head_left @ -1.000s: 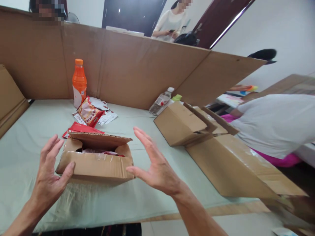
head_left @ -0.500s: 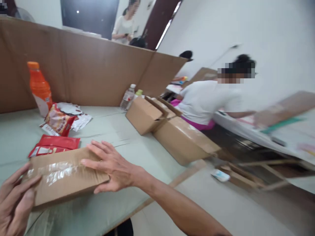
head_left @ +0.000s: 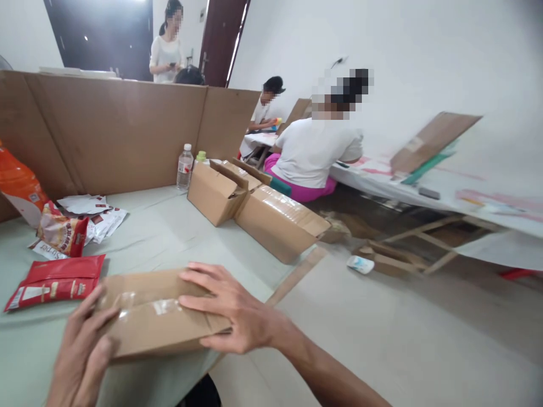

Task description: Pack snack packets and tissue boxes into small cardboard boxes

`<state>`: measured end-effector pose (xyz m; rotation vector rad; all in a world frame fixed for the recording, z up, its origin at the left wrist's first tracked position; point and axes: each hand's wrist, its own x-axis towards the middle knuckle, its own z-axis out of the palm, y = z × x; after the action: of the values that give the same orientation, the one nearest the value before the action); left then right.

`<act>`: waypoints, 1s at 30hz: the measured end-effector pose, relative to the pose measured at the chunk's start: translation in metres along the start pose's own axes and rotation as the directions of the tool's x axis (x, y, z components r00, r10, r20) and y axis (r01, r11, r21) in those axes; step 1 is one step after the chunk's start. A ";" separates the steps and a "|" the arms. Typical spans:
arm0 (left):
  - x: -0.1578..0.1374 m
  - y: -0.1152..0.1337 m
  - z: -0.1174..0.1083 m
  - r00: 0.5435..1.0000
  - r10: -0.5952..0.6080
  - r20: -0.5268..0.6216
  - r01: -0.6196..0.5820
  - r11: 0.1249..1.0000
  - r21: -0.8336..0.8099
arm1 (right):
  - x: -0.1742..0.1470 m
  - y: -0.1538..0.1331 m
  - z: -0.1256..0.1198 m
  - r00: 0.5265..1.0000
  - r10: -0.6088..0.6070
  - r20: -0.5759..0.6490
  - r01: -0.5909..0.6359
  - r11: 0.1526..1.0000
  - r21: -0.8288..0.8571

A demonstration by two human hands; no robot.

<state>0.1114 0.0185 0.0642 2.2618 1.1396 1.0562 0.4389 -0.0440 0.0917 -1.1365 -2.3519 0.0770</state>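
A flat, closed cardboard box (head_left: 156,325) with shiny clear tape along its top lies in front of me at the table's near edge. My left hand (head_left: 87,345) grips its left end, fingers over the top. At the opposite end, my right hand (head_left: 231,308) holds the box with spread fingers on the top and the thumb on the near side. Left of the box is a red packet (head_left: 57,278). Behind that packet lie a red and cream snack bag (head_left: 63,230) and several white sachets (head_left: 106,220).
An orange bottle (head_left: 21,183) and a clear water bottle (head_left: 184,169) stand before an upright cardboard panel (head_left: 127,135). An open carton (head_left: 216,195) and a taped carton (head_left: 280,220) sit along the table's right edge. Several people are beyond; one in white (head_left: 314,150) sits at another table.
My view has swung to the right and levelled. Both hands have moved right with the box, away from the red packet, keeping their hold at its two ends.
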 end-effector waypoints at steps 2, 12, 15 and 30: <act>0.026 0.016 0.036 0.988 0.082 0.134 -0.065 0.990 -0.129 | -0.047 0.001 -0.018 0.985 0.168 -0.047 -0.171 0.983 -0.072; 0.028 0.007 0.136 0.833 0.190 0.520 -0.150 0.982 -0.119 | -0.161 0.067 -0.052 0.602 0.607 -0.519 -0.799 0.452 -0.397; 0.003 -0.020 0.133 0.850 0.194 0.490 -0.188 0.980 -0.064 | -0.131 0.089 -0.051 0.544 0.650 -0.530 -0.835 0.355 -0.421; -0.043 -0.030 0.005 0.735 0.035 0.677 -0.049 0.999 0.002 | -0.037 0.048 0.087 0.907 0.343 -0.245 -0.404 0.874 -0.270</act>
<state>0.0834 0.0014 0.0232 2.3726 0.7715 0.1537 0.4507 -0.0258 -0.0122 -1.6698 -1.9901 -0.2708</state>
